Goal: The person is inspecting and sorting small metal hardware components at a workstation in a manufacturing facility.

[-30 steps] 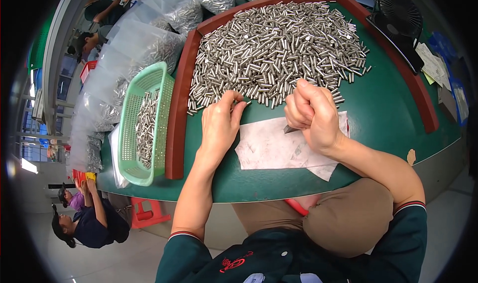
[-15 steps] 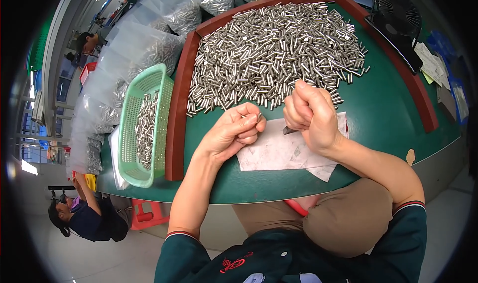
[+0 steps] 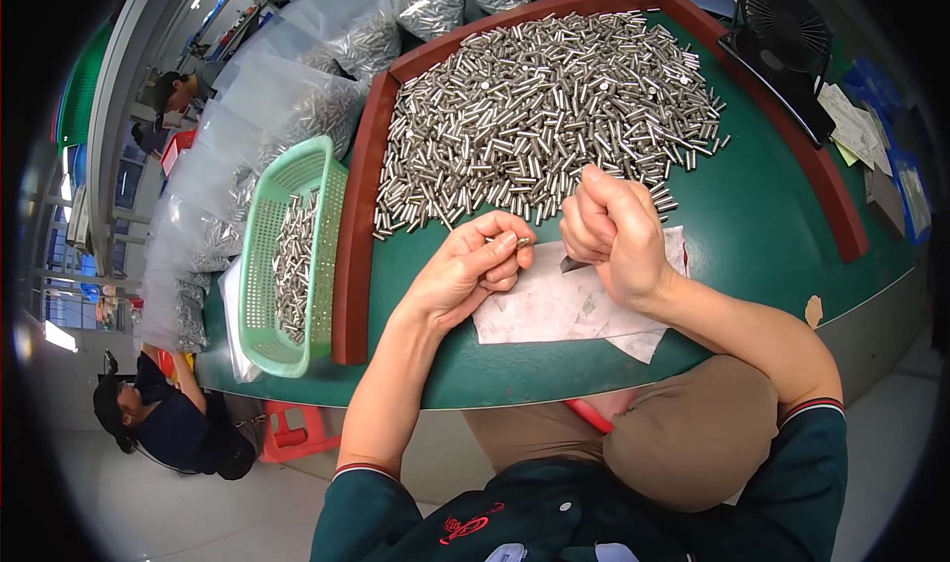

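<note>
**Pinching one steel pin beside a small blade**

Holding a single short steel pin [image 3: 521,244] between thumb and fingertips, the left hand [image 3: 465,270] hovers just above the near edge of the big pile of steel pins [image 3: 544,117]. Its grip is closed on the pin, whose exposed end juts out past the fingertips toward the right hand; the long axis seems to run roughly left to right, though most of its length is hidden in the fingers. The pin sits over the left edge of a stained sheet of paper [image 3: 554,305] lying on the green worktop [image 3: 762,216].

The right hand [image 3: 609,235] is curled into a fist, clamped on a small dark blade [image 3: 572,262] whose tip points left and slightly down, toward the pin. Blade tip and pin end are near each other but apart.

A red-brown raised rim [image 3: 352,245] borders the worktop. Outside it on the left stands a light green perforated basket [image 3: 259,265], long axis running away from the person, holding more pins. Clear plastic bags of pins [image 3: 297,97] are stacked beyond it. A black fan [image 3: 787,28] stands at the far right, and another person [image 3: 168,428] sits at lower left.
</note>
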